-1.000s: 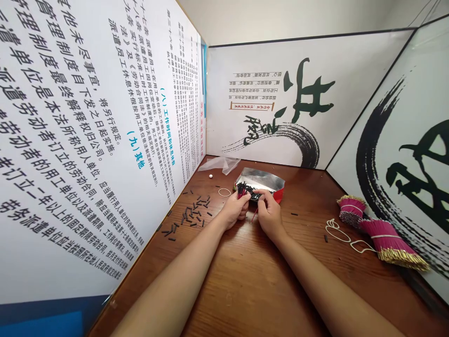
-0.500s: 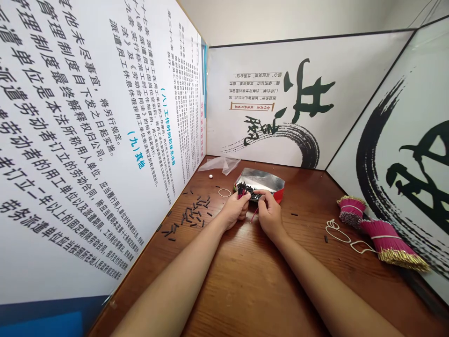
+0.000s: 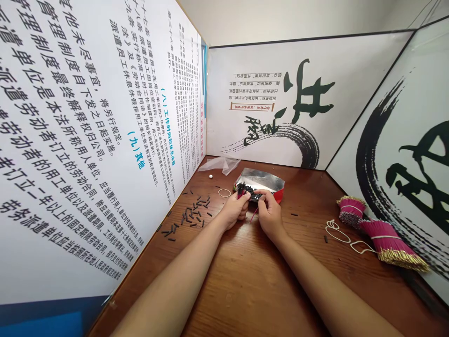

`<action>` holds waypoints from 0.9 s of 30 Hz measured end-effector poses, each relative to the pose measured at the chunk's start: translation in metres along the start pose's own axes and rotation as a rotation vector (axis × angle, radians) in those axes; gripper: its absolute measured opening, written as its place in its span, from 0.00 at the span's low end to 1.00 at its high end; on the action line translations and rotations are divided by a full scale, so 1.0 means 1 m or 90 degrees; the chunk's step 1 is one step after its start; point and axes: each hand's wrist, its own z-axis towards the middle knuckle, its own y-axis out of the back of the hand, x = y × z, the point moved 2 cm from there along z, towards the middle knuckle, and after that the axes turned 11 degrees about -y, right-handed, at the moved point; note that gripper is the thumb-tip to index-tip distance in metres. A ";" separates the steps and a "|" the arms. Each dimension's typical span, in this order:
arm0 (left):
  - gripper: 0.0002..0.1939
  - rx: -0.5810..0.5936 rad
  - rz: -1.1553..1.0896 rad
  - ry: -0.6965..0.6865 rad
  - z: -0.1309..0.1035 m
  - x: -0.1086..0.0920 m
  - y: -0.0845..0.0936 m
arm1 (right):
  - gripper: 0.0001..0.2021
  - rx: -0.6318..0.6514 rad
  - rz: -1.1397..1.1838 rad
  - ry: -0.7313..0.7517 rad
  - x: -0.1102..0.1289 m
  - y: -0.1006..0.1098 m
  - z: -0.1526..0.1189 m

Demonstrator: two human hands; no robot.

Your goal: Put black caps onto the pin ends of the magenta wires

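So, left hand (image 3: 237,208) curled shut around a small bundle (image 3: 242,189) of thin magenta strands with black ends, thumb pressed on top; bundle sits at the near left edge of the foil-lined box (image 3: 278,194). Right hand (image 3: 268,213) at the box's near right edge, thumb and index pinched on a single magenta strand (image 3: 253,216) that slants down toward the table (image 3: 231,290); exact contact at the fingertips partly hidden.

Both forearms reach in from the near side and converge at the box, fingers bent, hands close together. Left thumb points to the box, right knuckles face up.

Box: shiny silver flap, red outer side, heap of short black tubes inside. More black tubes (image 3: 191,215), matte, stick-like, strewn left of the box. Thin pale ring (image 3: 224,192) just left of it, crumpled clear plastic (image 3: 220,165) behind left. Well right of the box: two thick magenta bundles (image 3: 393,238), banded, nearer one gold-tipped; loose white bands (image 3: 337,230) beside them. Tabletop: glossy brown wood grain.
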 end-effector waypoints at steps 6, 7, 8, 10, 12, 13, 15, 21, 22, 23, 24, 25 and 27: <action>0.22 0.006 -0.009 -0.003 0.002 0.002 0.001 | 0.10 0.001 0.013 0.000 0.001 0.000 0.000; 0.21 0.007 -0.010 -0.003 0.002 0.002 0.001 | 0.10 0.003 0.015 -0.001 0.002 0.000 0.000; 0.21 0.007 -0.012 -0.001 0.002 0.002 0.001 | 0.10 0.005 0.017 -0.003 0.002 0.000 0.000; 0.20 0.007 -0.016 0.007 0.002 0.002 0.000 | 0.10 0.003 0.019 -0.007 0.002 0.000 -0.001; 0.18 0.006 -0.021 0.016 0.001 0.001 0.000 | 0.11 0.001 0.016 -0.006 0.002 0.001 -0.001; 0.17 0.005 -0.023 0.020 0.001 0.000 0.000 | 0.12 0.002 0.014 -0.004 0.001 0.001 -0.001; 0.16 0.004 -0.026 0.025 0.001 0.000 0.000 | 0.13 0.007 0.011 -0.001 0.001 0.001 -0.001; 0.13 0.002 -0.017 0.025 0.001 -0.001 0.000 | 0.15 0.028 0.007 -0.003 -0.001 0.000 0.000; 0.13 0.002 -0.014 0.023 0.002 0.000 0.000 | 0.15 0.027 0.006 -0.003 -0.001 0.000 0.000; 0.13 0.003 -0.012 0.021 0.002 0.000 0.000 | 0.15 0.027 0.006 -0.003 -0.002 0.000 0.000; 0.13 0.004 -0.011 0.020 0.002 0.000 0.000 | 0.15 0.027 0.008 -0.003 -0.002 0.000 0.000; 0.13 0.005 -0.010 0.019 0.002 0.001 0.000 | 0.15 0.028 0.010 -0.003 -0.002 0.000 0.000; 0.14 0.002 -0.009 0.019 0.002 0.001 0.000 | 0.15 0.029 0.013 -0.003 -0.002 -0.001 0.001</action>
